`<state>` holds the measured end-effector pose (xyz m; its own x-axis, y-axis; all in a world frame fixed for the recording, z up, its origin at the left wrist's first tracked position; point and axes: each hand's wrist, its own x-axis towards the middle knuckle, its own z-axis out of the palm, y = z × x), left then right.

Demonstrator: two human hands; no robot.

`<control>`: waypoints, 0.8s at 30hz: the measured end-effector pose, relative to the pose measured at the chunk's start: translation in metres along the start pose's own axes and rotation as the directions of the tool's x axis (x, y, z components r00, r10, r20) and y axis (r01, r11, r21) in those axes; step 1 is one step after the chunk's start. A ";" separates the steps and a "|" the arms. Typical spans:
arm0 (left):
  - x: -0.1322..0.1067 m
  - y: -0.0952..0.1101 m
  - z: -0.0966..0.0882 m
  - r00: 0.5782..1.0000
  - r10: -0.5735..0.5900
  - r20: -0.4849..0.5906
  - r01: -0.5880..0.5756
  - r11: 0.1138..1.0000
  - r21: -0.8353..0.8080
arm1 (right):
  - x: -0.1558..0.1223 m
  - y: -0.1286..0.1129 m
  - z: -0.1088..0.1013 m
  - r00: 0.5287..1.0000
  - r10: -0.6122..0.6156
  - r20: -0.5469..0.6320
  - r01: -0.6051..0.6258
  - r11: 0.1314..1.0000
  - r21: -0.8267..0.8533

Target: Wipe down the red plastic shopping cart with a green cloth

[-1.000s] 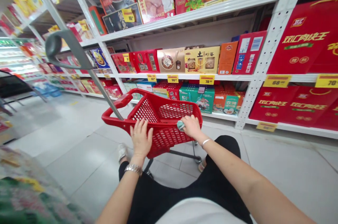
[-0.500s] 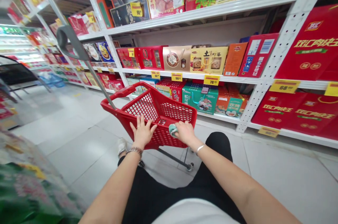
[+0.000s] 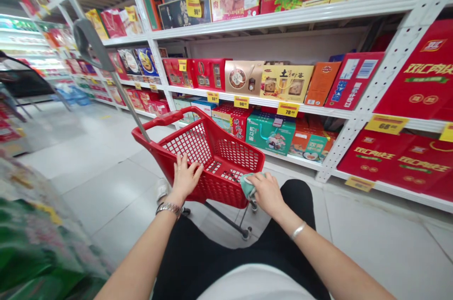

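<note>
A red plastic shopping basket (image 3: 226, 154) on wheels stands in front of me in a shop aisle, its grey pull handle (image 3: 92, 43) slanting up to the left. My left hand (image 3: 184, 178) lies on the basket's near rim with the fingers curled over the edge. My right hand (image 3: 266, 192) is closed on a teal cloth (image 3: 247, 184) pressed against the basket's near right corner. Both wrists wear bracelets. The basket looks empty inside.
White shelving (image 3: 290, 10) runs along the right, stacked with red, gold and green gift boxes (image 3: 271, 132) and yellow price tags (image 3: 288, 110). Pale floor tiles (image 3: 88, 182) stretch left. A blurred green display (image 3: 31, 253) sits at lower left. My shoe (image 3: 162, 190) shows under the basket.
My right hand with the cloth has slid down from the basket's top rim to its near right corner. The left hand stays on the rim. The view has shifted slightly.
</note>
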<state>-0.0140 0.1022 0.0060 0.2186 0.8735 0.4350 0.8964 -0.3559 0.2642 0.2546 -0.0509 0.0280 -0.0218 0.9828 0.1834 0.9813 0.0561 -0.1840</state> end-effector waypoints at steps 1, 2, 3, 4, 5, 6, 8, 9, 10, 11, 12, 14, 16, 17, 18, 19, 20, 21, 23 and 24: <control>-0.002 -0.001 0.000 1.000 0.006 -0.016 -0.006 1.000 -0.009 | 0.003 -0.006 -0.004 0.999 -0.014 -0.031 0.015 0.999 0.035; -0.004 -0.001 0.001 1.000 0.011 -0.028 -0.011 1.000 -0.016 | 0.007 -0.015 -0.006 0.997 -0.042 -0.064 0.047 0.997 0.068; -0.006 -0.001 0.001 0.999 0.014 -0.036 -0.015 1.000 -0.022 | 0.013 -0.026 -0.007 0.992 -0.081 -0.092 0.089 0.992 0.094; -0.008 -0.001 0.001 0.999 0.015 -0.042 -0.016 1.000 -0.025 | 0.019 -0.038 -0.007 0.987 -0.120 -0.108 0.132 0.985 0.109; -0.010 -0.001 0.001 0.999 0.014 -0.048 -0.016 1.000 -0.024 | 0.026 -0.051 -0.005 0.983 -0.153 -0.105 0.164 0.980 0.110; -0.012 -0.001 0.002 0.998 0.014 -0.055 -0.015 1.000 -0.019 | 0.032 -0.064 -0.001 0.982 -0.173 -0.079 0.181 0.978 0.100; -0.016 -0.002 0.001 0.998 0.024 -0.065 -0.024 1.000 -0.001 | 0.043 -0.084 0.008 0.985 -0.174 0.003 0.173 0.983 0.059; -0.018 -0.002 0.001 0.997 0.034 -0.066 -0.034 0.999 0.010 | 0.047 -0.090 0.013 0.986 -0.163 0.043 0.161 0.986 0.037; -0.019 -0.003 0.000 0.997 0.047 -0.064 -0.045 0.999 0.019 | 0.049 -0.093 0.016 0.986 -0.151 0.072 0.150 0.988 0.021; -0.020 -0.005 -0.001 0.997 0.058 -0.060 -0.057 0.998 0.025 | 0.049 -0.092 0.019 0.985 -0.143 0.092 0.142 0.990 0.017; -0.020 -0.007 -0.002 0.996 0.066 -0.055 -0.065 0.998 0.029 | 0.047 -0.089 0.021 0.984 -0.142 0.104 0.140 0.990 0.026; -0.019 -0.010 -0.005 0.996 0.074 -0.045 -0.072 0.997 0.031 | 0.039 -0.077 0.022 0.981 -0.152 0.124 0.145 0.987 0.062; -0.016 -0.013 -0.007 0.996 0.078 -0.031 -0.077 0.997 0.032 | 0.025 -0.061 0.023 0.978 -0.155 0.141 0.144 0.986 0.088; -0.014 -0.015 -0.007 0.997 0.079 -0.023 -0.078 0.996 0.035 | 0.018 -0.054 0.024 0.978 -0.157 0.140 0.146 0.985 0.089; -0.013 -0.015 -0.008 0.997 0.078 -0.014 -0.078 0.996 0.039 | 0.010 -0.047 0.025 0.978 -0.162 0.128 0.152 0.985 0.083; -0.010 -0.016 -0.008 0.997 0.077 -0.003 -0.077 0.996 0.044 | 0.004 -0.041 0.027 0.979 -0.172 0.111 0.164 0.984 0.073; -0.008 -0.016 -0.009 0.997 0.076 0.008 -0.076 0.996 0.049 | -0.002 -0.036 0.030 0.978 -0.190 0.091 0.184 0.981 0.064; -0.005 -0.016 -0.010 0.997 0.076 0.020 -0.076 0.996 0.054 | -0.006 -0.032 0.032 0.974 -0.214 0.069 0.210 0.976 0.059; 0.002 -0.015 -0.013 0.995 0.077 0.056 -0.080 0.995 0.056 | -0.014 -0.026 0.036 0.963 -0.267 0.040 0.264 0.963 0.061; 0.006 -0.015 -0.015 0.994 0.075 0.080 -0.080 0.995 0.053 | -0.017 -0.024 0.036 0.956 -0.293 0.036 0.290 0.955 0.066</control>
<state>-0.0324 0.1081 0.0177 0.3156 0.8680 0.3833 0.8953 -0.4062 0.1827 0.2244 -0.0625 -0.0056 -0.3148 0.9290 0.1945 0.9180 0.3501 -0.1864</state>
